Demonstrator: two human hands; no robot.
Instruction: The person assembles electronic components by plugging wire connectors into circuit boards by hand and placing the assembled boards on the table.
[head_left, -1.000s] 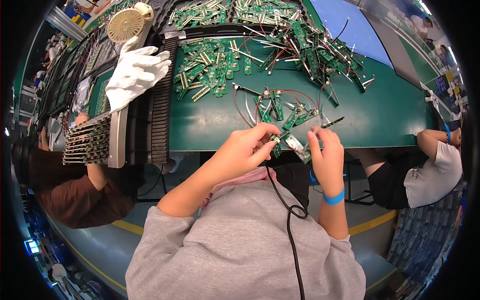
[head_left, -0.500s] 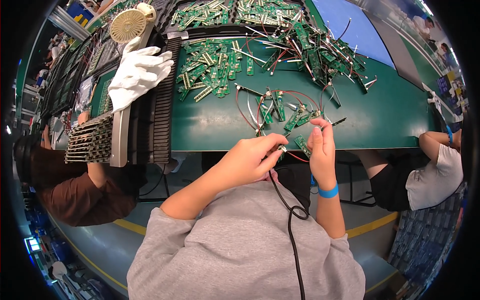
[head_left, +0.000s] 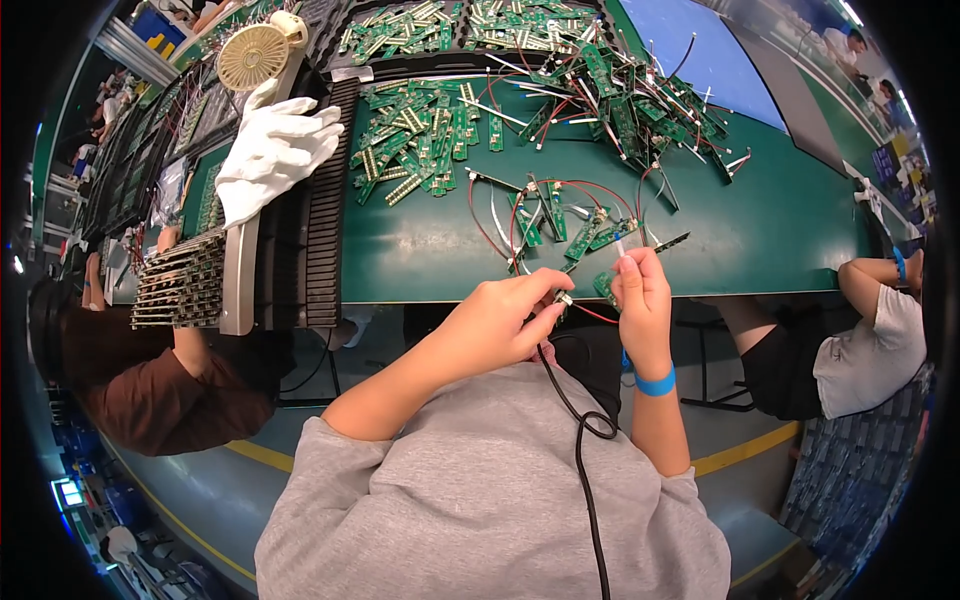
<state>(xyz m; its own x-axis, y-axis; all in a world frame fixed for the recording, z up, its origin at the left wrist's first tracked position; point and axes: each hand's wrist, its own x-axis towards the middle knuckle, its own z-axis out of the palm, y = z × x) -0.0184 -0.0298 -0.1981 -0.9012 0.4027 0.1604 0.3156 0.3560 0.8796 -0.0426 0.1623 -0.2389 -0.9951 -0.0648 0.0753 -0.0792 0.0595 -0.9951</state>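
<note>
My left hand [head_left: 505, 312] is closed at the table's near edge, pinching a small green circuit board [head_left: 563, 298] with a white connector. My right hand [head_left: 645, 305], a blue band on its wrist, pinches a short white flat cable [head_left: 620, 246] with a blue end between thumb and forefinger. A red wire [head_left: 597, 315] curves from the held board toward the right hand. Another green board [head_left: 604, 287] shows partly beside the right fingers. Just beyond both hands lie several wired circuit boards [head_left: 585, 238] with red and white leads.
Loose boards [head_left: 425, 135] lie at far left, beside a tangled heap of wired boards [head_left: 640, 105]. Black trays [head_left: 400, 68] stand behind. On the left a white glove [head_left: 275, 150] drapes over a rack by a fan [head_left: 255, 55]. A black cord [head_left: 583, 470] crosses my shirt. Co-workers sit either side.
My right fingers have shifted slightly, and the white cable with the blue end now shows upright above them. The left hand keeps its pinch almost unmoved.
</note>
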